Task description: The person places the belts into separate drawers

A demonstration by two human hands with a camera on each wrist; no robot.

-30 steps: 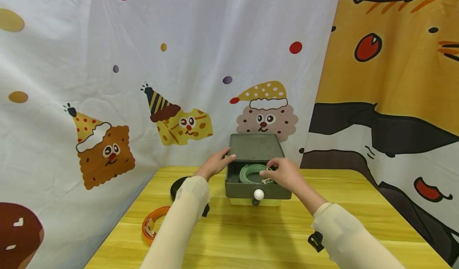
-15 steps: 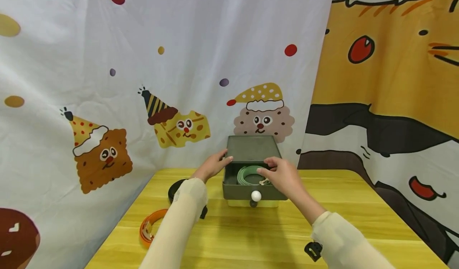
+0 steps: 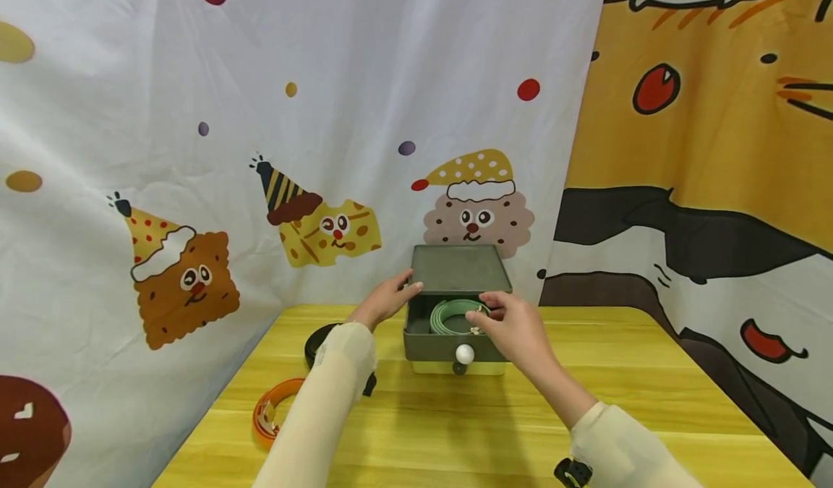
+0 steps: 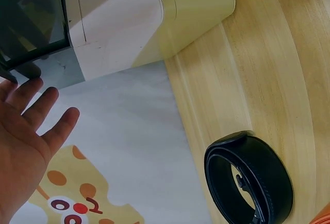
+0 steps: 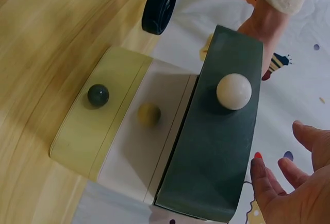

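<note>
In the head view, a coiled green strap-like belt (image 3: 440,319) with a gold-coloured metal buckle (image 3: 477,329) lies in the pulled-out dark green drawer (image 3: 429,346) at centre. The right hand (image 3: 517,327) is over the drawer's right edge, thumb and forefinger apart and gripping nothing that shows; whether a fingertip touches the belt, I cannot tell. Compared with half a second ago, it sits slightly further right, and more of the coil's right side shows. The left hand (image 3: 385,301), fingers extended, is unchanged at the left side of the dark green boxy cabinet top (image 3: 460,267). A coiled orange belt (image 3: 276,391) and a coiled black belt (image 3: 314,348) lie lower left.

In the left wrist view, the left hand's fingers are spread beside the cabinet, at left.

In the right wrist view, the right hand is loosely spread at lower right, beside the drawer with its round white knob (image 5: 234,91).
</note>
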